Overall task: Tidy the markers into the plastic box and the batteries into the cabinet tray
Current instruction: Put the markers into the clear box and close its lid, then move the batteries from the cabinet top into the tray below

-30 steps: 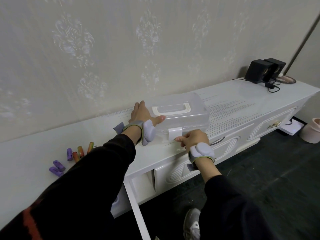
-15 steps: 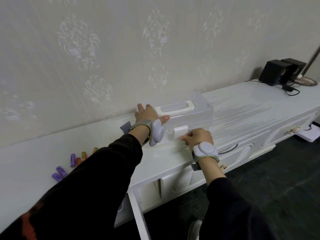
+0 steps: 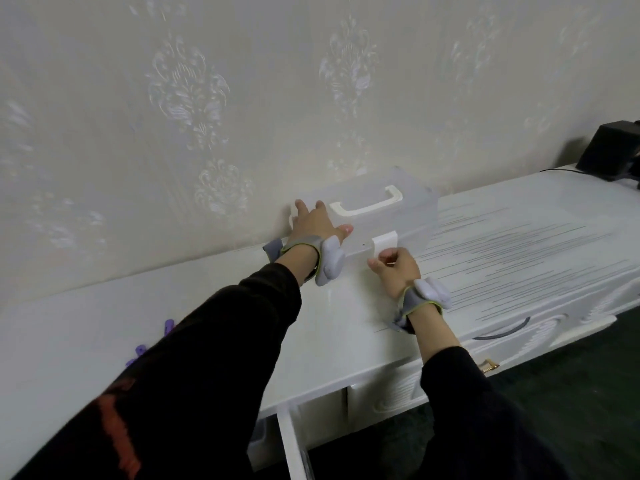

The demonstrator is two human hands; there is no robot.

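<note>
white cabinet surface, against the wall: clear plastic box, likely light, stiff, slick. left hand lies flat on its lid; right hand curls at the latch, grip unclear. lift by handle.

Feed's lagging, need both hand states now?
Left hand: open, resting on plastic box.
Right hand: curled at the latch; grip cannot be told.
</note>
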